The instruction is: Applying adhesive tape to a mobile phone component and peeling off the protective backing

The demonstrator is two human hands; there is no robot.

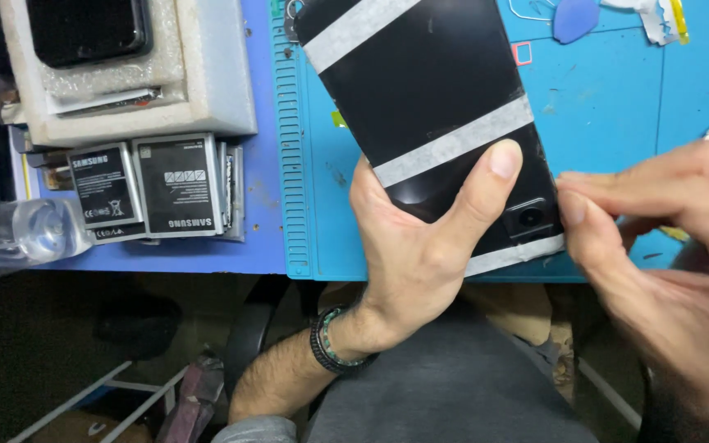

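My left hand [420, 246] grips the near end of a black tablet [428, 74] lying back side up over the blue work mat [617, 107]. My thumb rests across its back near the camera lens [529, 218]. Three strips of pale tape cross the tablet; the middle strip [453, 141] runs diagonally. My right hand [666, 254], blurred, pinches the end of the nearest tape strip [519, 254] at the tablet's corner. A beaded bracelet sits on my left wrist.
Several flat phone batteries [153, 187] lie left of the mat on the blue table. Behind them stands a white foam block [207, 82] holding a dark device. A clear bottle [18, 232] lies at far left. A blue pick [576, 18] sits at the top.
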